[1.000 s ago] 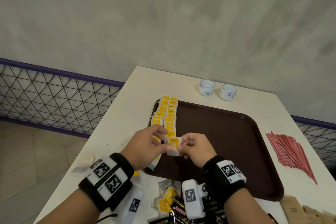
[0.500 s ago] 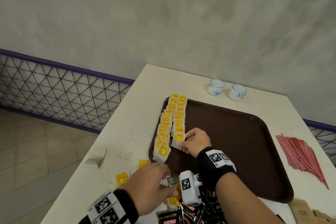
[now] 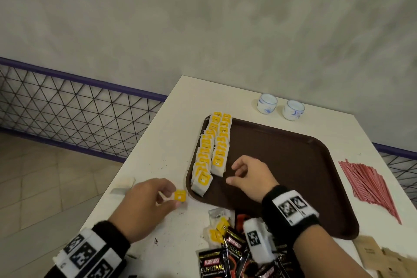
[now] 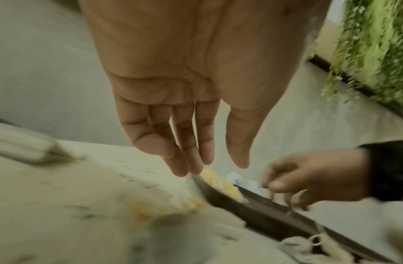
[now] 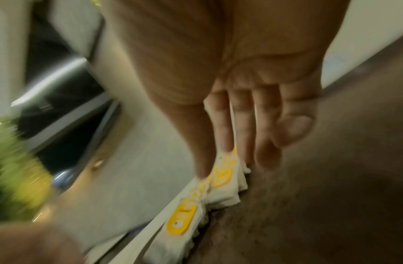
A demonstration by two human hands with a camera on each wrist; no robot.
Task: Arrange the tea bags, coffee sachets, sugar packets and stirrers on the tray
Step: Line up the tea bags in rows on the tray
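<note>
Two rows of tea bags [image 3: 214, 149] with yellow tags lie along the left side of the brown tray [image 3: 293, 165]. My right hand [image 3: 232, 173] hovers over the tray just right of the nearest bag of the right row, fingers relaxed and holding nothing; the right wrist view shows its fingers [image 5: 267, 157] above the tea bags [image 5: 223, 180]. My left hand [image 3: 172, 196] is over the table left of the tray, finger and thumb either side of a loose yellow tag [image 3: 179, 195]. In the left wrist view that hand [image 4: 212, 167] has straight fingers and nothing in it.
Loose tea bags [image 3: 217, 225] and black coffee sachets [image 3: 214, 264] lie at the table's near edge. Red stirrers [image 3: 370, 185] lie right of the tray, brown packets [image 3: 383, 257] at the near right. Two small cups [image 3: 279, 106] stand behind the tray. A white packet [image 3: 123, 185] lies near the table's left edge.
My right hand has let go of the tea bag it set at the near end of the right row. My left hand swung from the front pile leftward to the loose yellow tag.
</note>
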